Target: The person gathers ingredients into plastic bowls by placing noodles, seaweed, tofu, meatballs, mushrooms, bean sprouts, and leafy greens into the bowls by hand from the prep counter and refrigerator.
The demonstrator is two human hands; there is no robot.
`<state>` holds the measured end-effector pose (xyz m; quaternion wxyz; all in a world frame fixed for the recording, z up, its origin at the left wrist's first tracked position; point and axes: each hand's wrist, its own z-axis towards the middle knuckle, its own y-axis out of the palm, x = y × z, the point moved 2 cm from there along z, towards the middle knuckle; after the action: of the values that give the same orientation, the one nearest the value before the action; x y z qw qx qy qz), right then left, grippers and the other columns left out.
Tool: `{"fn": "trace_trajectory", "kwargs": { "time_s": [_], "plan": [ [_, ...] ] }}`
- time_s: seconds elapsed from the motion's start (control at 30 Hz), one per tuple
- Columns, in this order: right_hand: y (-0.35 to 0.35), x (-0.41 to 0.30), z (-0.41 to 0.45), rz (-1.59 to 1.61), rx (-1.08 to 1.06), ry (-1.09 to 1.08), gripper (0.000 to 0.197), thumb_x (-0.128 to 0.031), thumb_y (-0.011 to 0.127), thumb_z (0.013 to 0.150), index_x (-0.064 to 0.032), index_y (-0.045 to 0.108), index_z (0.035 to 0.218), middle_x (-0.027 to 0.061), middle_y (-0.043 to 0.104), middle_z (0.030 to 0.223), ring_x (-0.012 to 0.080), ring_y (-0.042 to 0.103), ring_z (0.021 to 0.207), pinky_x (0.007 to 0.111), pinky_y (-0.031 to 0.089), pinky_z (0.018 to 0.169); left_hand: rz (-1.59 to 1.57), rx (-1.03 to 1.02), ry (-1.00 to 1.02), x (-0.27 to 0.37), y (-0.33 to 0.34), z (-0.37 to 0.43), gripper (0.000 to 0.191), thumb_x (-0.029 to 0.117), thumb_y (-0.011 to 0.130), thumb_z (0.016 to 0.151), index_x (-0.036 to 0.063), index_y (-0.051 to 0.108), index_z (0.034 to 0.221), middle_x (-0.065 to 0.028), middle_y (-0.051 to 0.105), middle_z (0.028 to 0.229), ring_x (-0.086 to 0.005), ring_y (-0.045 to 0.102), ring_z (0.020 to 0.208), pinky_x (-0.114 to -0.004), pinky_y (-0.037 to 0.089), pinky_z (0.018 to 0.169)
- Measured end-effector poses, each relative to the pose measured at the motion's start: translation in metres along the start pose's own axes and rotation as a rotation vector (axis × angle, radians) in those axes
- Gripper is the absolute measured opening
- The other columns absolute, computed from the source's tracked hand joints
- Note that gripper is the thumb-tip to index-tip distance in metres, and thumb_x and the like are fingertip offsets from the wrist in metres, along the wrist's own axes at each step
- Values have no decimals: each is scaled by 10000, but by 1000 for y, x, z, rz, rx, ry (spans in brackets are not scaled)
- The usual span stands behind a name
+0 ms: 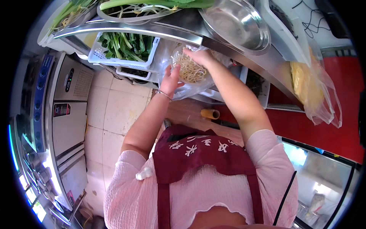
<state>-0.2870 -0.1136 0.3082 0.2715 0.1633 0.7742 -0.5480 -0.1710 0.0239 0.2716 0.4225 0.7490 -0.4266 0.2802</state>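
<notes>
A mound of bean sprouts (191, 70) lies in a clear plastic bag (187, 92) under the edge of the steel shelf. Over the far side of the sprouts reaches my right hand (200, 57). Its fingertips are partly hidden by sprouts and film, so its grip is unclear. My left hand (170, 80) is at the near left side of the bag, fingers apart, with the fingertips beside the sprouts. A bracelet circles the left wrist.
Leafy greens fill a white plastic basket (94, 57) to the left. Above runs a steel shelf (143, 28) bearing a metal bowl (237, 25) and a bowl of sprouts (137, 19). A bagged yellow item (306, 86) hangs at right. Steel cabinets (70, 123) stand left.
</notes>
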Motion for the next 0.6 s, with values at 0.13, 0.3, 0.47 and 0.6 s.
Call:
{"fn": "trace_trajectory", "kwargs": {
  "time_s": [0.13, 0.3, 0.47, 0.6],
  "plan": [
    [-16, -10, -11, 312, -308, 119, 666, -575, 625, 749, -59, 597, 1169, 105, 600, 1149, 181, 532, 1068, 309, 384, 926, -52, -9, -22, -2, -9, -2, 689, 456, 522, 868, 75, 238, 1367, -156, 433, 1282, -272, 495, 1105, -417, 507, 786],
    [-40, -49, -37, 70, -475, 8, 584, -512, 463, 878, -99, 474, 1290, 164, 462, 1325, 236, 436, 1220, 320, 301, 1018, -69, -3, 1, -3, -16, -6, 706, 480, 515, 864, 61, 253, 1368, -143, 446, 1263, -272, 566, 973, -383, 527, 720],
    [-4, -21, -47, -503, -137, -521, 260, -241, 553, 832, -84, 606, 1032, 177, 610, 1044, 350, 595, 933, 419, 473, 803, 30, -8, 12, 5, -7, -9, 700, 466, 507, 873, 73, 223, 1378, -151, 422, 1295, -285, 473, 1140, -436, 504, 795],
    [-18, -34, -45, -499, -242, -539, 311, -283, 588, 824, -146, 614, 1103, 126, 644, 981, 277, 626, 850, 390, 478, 762, -15, -34, -4, -9, -19, -12, 697, 469, 505, 875, 76, 228, 1380, -151, 411, 1310, -285, 462, 1154, -434, 507, 791]
  ]
}}
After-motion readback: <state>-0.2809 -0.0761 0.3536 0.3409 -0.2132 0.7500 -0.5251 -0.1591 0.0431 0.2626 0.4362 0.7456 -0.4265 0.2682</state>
